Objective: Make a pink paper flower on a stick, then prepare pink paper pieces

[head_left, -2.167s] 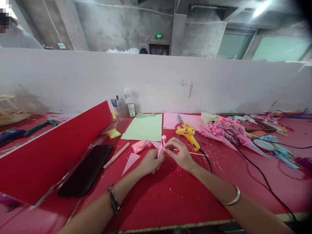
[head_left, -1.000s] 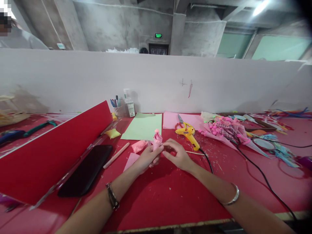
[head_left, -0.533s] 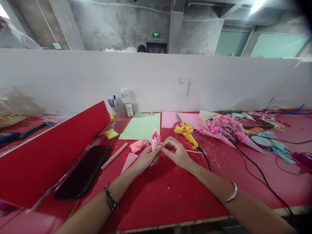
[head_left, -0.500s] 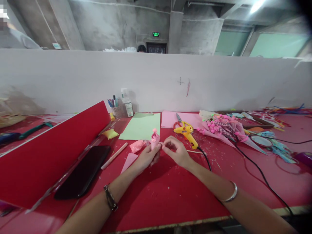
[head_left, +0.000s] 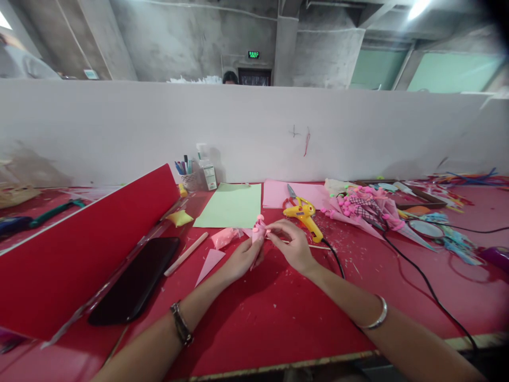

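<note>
Over the middle of the red table, my left hand is closed around a small pink paper cone with little pink balls at its top. The cone leans slightly to the right. My right hand has its thumb and fingertips close together at the cone's right side; a small pink bit shows at the fingertips, too small to name. Left of the cone lie a bag of pink clay, a pink paper triangle and a pale stick.
A yellow glue gun with a black cord lies behind my right hand, beside scissors. Green paper and pink paper sheets lie farther back. A black phone and red board are left; finished pink cones pile right.
The cone has shifted a little right and tipped over to the right. My right fingertips have moved up from its lower side towards its top.
</note>
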`<move>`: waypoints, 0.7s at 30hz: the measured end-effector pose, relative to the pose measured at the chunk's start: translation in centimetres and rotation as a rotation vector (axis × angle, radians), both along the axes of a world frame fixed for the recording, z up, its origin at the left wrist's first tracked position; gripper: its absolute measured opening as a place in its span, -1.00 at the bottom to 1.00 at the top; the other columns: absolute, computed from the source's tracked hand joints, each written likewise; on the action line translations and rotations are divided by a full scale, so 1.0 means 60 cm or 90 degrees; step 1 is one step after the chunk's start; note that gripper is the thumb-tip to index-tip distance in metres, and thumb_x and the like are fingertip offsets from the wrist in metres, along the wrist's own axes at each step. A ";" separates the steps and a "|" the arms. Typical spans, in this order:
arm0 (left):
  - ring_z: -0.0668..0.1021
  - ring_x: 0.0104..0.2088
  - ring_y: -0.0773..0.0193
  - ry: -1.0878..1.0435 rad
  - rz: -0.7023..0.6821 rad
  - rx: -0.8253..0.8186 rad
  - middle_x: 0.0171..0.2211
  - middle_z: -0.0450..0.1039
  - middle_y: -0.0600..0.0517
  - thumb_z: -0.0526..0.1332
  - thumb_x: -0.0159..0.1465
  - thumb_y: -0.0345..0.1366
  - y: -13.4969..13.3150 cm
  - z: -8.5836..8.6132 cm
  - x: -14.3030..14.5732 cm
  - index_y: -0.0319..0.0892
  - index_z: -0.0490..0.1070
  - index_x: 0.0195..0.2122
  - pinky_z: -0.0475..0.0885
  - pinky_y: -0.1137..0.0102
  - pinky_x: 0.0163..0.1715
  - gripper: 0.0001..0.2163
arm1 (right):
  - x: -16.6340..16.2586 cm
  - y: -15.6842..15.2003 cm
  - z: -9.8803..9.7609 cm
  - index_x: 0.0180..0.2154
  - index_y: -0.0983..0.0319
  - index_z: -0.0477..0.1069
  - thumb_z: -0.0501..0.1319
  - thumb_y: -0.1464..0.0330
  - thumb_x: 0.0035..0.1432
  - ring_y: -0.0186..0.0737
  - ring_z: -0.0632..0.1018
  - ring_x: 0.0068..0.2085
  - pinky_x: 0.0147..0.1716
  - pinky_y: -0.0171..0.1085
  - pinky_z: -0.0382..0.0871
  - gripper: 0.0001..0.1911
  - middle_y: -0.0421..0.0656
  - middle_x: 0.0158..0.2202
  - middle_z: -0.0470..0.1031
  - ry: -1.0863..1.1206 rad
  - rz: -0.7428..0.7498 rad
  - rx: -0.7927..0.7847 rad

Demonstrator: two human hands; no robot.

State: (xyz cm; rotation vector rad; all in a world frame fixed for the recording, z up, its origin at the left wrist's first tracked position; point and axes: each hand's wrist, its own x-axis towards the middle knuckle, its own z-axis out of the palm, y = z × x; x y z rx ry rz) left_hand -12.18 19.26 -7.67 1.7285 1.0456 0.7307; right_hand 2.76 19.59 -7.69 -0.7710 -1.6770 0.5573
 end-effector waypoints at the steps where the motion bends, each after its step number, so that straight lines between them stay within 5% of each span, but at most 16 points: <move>1: 0.21 -0.66 0.45 -0.004 -0.003 -0.002 -0.71 0.14 0.15 -0.20 0.22 -0.01 0.001 -0.003 0.000 -0.21 0.14 -0.65 0.09 0.51 -0.64 -0.55 | 0.000 0.000 0.000 -0.31 0.21 0.39 0.11 0.40 0.06 -0.31 0.43 -0.34 -0.36 -0.34 0.34 -0.87 -0.16 -0.36 0.37 -0.005 0.004 0.001; 21: 0.11 -0.67 0.47 -0.061 -0.051 0.007 -0.71 0.04 0.18 -0.18 0.22 -0.02 0.008 -0.021 -0.002 -0.20 0.07 -0.61 0.02 0.50 -0.66 -0.60 | 0.002 -0.002 0.005 -0.29 0.15 0.46 0.11 0.39 0.06 -0.32 0.41 -0.34 -0.40 -0.35 0.31 -0.82 -0.18 -0.39 0.37 0.003 0.020 0.008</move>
